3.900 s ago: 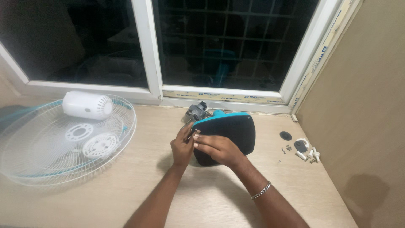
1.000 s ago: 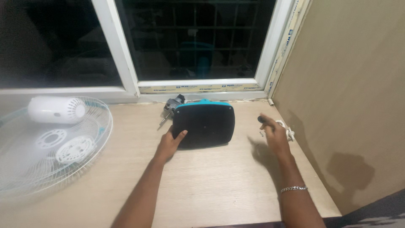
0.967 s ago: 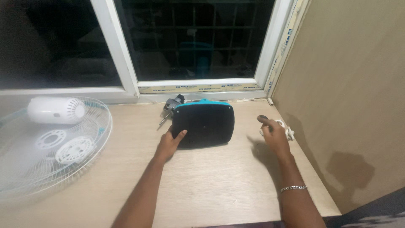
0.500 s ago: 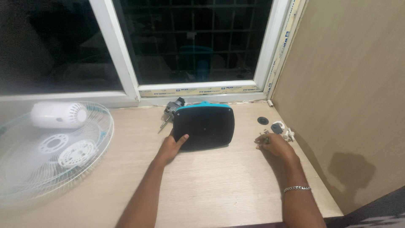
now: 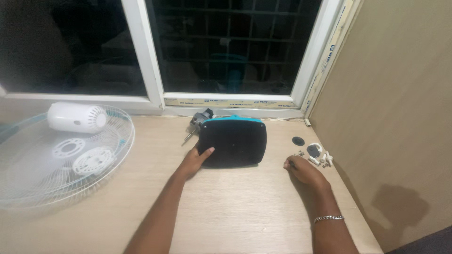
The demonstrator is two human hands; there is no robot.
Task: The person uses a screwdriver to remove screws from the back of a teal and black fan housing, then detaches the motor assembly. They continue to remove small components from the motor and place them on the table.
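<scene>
A black fan base with a teal rim [image 5: 234, 142] lies on the wooden table [image 5: 235, 211] below the window. A small grey motor with a shaft [image 5: 201, 118] sticks out at its far left corner. My left hand [image 5: 194, 161] grips the base's near left corner, thumb on the black face. My right hand [image 5: 303, 170] rests on the table to the right, fingers curled together, just short of a cluster of small white and dark parts and screws [image 5: 318, 155]. Anything pinched in its fingertips is hidden.
A white wire fan grille [image 5: 28, 174] lies at the left, holding a white motor cover [image 5: 75, 117] and two white round plates. A black disc [image 5: 297, 140] sits near the small parts. A beige wall panel [image 5: 400, 117] closes the right side; the window frame [image 5: 155, 101] runs along the back.
My right hand reached from the base to the small parts at the right, then drew back toward me with fingers curled. My left hand stayed on the base's corner.
</scene>
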